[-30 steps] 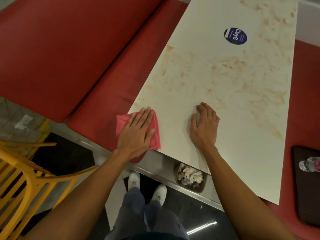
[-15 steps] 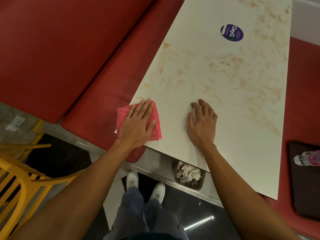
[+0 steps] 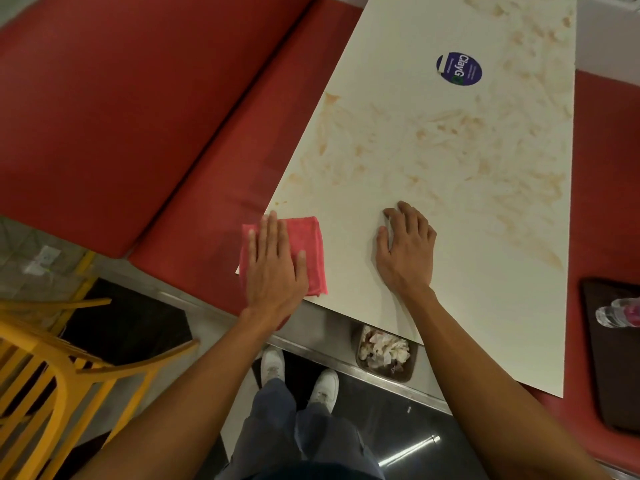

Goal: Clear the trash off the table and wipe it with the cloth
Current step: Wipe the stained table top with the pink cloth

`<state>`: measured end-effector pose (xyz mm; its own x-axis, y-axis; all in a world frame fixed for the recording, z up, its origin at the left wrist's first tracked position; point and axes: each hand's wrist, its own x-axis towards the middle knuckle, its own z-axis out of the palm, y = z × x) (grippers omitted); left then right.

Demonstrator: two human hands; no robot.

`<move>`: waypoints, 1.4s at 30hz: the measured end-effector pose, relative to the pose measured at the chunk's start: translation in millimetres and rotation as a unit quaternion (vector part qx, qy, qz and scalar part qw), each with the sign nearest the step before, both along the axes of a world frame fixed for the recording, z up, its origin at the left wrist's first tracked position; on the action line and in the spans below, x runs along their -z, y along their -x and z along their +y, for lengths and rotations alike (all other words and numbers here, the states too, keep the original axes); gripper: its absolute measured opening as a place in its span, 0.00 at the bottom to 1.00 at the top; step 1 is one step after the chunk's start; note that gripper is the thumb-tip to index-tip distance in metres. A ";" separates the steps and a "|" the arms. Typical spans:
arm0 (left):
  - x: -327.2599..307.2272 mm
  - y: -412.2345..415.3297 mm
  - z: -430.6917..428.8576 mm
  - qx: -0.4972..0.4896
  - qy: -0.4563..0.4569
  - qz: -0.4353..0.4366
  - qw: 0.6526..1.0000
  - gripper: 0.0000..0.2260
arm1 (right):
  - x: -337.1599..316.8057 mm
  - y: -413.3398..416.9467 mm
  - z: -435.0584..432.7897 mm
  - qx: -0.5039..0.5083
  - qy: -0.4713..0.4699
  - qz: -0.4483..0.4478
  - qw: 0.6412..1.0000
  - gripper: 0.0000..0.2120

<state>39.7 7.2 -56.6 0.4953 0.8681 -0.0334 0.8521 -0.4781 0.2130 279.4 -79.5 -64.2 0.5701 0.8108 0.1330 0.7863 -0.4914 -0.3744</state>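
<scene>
Left hand (image 3: 275, 268), fingers straight, presses a pink cloth (image 3: 311, 247) flat at the bench (image 3: 398, 140) corner, lower centre. Right hand (image 3: 408, 251) rests beside it, fingers slightly curled, holding nothing.

The table (image 3: 467, 271) top is smooth and matt, cream with brown smears. The pink cloth (image 3: 311, 244) on its lower left corner looks soft and fuzzy. The red seat (image 3: 104, 116) in the upper left is smooth with a soft shine. Below the table, the metal ledge (image 3: 329, 327) and the dark floor (image 3: 398, 441) are shiny. The paper (image 3: 384, 348) there is crumpled. The bottle (image 3: 616, 315) at the right is clear plastic.
</scene>
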 end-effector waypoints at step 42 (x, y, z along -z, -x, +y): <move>16.4 -18.9 34.8 0.042 -0.034 0.029 0.998 0.32 | 3.4 -1.1 1.6 0.010 -0.010 -0.003 1.000 0.18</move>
